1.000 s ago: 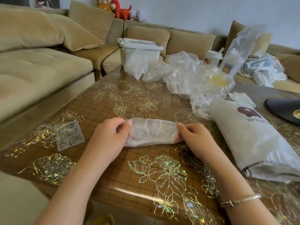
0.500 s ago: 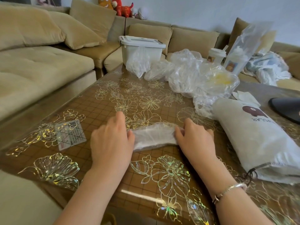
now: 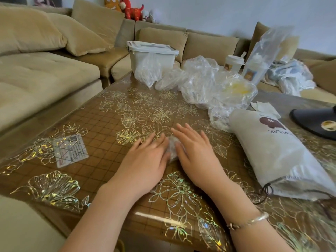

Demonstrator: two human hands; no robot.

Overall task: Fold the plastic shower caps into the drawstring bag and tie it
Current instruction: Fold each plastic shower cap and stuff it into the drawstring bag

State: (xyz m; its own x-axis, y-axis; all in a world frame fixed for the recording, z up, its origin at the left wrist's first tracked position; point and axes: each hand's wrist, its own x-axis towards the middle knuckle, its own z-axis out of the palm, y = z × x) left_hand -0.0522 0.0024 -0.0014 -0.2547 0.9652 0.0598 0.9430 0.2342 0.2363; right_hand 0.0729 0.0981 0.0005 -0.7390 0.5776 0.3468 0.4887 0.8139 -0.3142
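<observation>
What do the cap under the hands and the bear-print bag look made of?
Shower cap: thin clear plastic film, glossy and crinkled, the table showing through. Drawstring bag: looks like matte whitish non-woven fabric, though it could be frosted plastic; soft folds, dark cord at its mouth.

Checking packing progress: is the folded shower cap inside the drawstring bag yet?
No, the shower cap lies on the table under both flat hands, apart from the drawstring bag.

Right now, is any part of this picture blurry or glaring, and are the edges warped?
In the head view, both hands, left and right, look slightly motion-softened over the folded shower cap; the drawstring bag smears toward the right edge; a bright glare streak lies on the glossy table cover; wide-angle distortion bends the sofa.
</observation>
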